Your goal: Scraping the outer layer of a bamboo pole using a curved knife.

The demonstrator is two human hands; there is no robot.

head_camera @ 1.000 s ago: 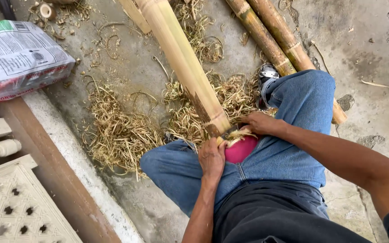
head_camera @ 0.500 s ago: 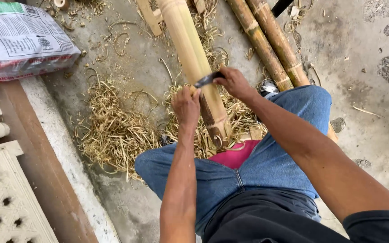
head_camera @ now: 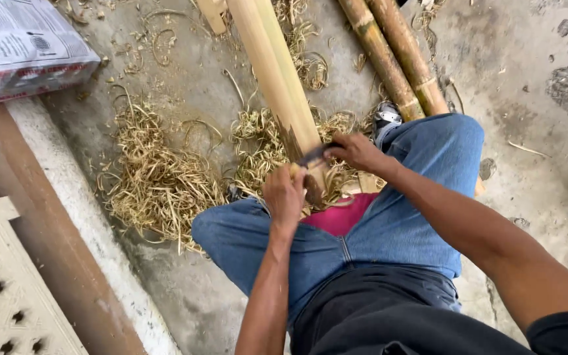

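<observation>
I am shaving the pole: both hands, left and right, clamp the blade; next calls for an even pull.

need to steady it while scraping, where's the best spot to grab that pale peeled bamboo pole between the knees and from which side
Probably the near end of the peeled bamboo pole, coming from above on its left. It slopes down toward the lap, its end resting by the pink cloth, so that part is close and already propped. The left hand sits there, while the right hand works the dark blade just above, so stay below the blade.
</observation>
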